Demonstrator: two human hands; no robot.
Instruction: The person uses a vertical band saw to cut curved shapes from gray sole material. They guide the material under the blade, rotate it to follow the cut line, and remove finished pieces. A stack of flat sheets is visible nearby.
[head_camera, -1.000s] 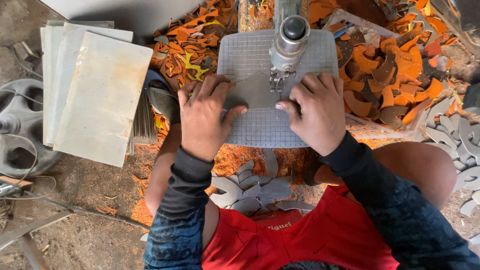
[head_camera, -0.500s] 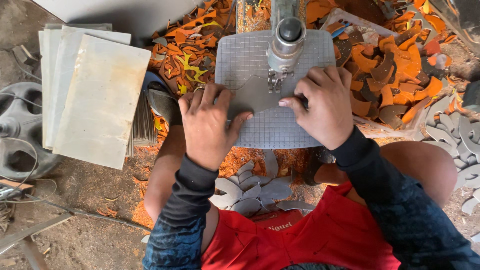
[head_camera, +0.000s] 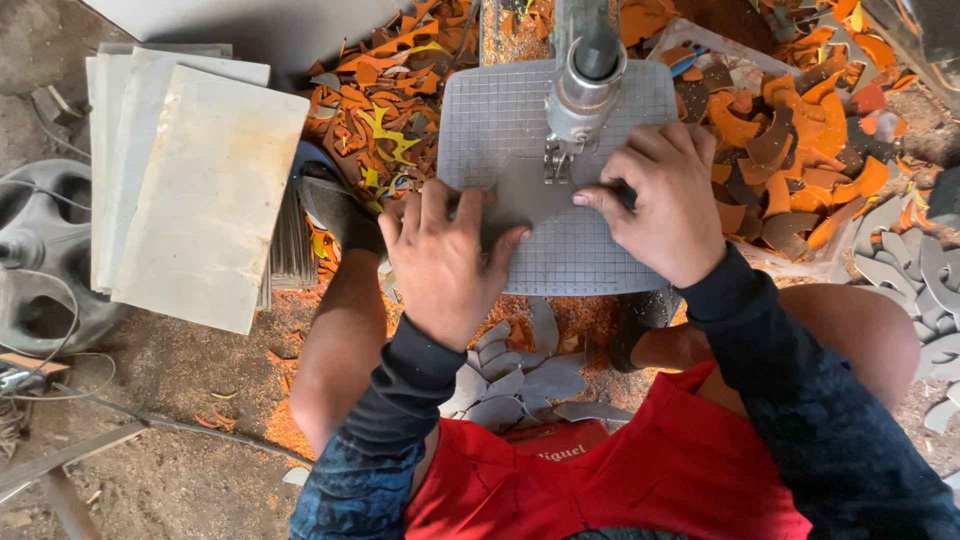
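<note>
Grey sheet (head_camera: 520, 205) half hidden under left hand (head_camera: 440, 265) and right hand (head_camera: 665, 205).

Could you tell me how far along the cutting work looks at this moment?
Done: cut grey pieces lie piled by the person's lap. In hand: left hand and right hand press a grey sheet under the saw head. Left: stacked pale sheets wait uncut.
</note>
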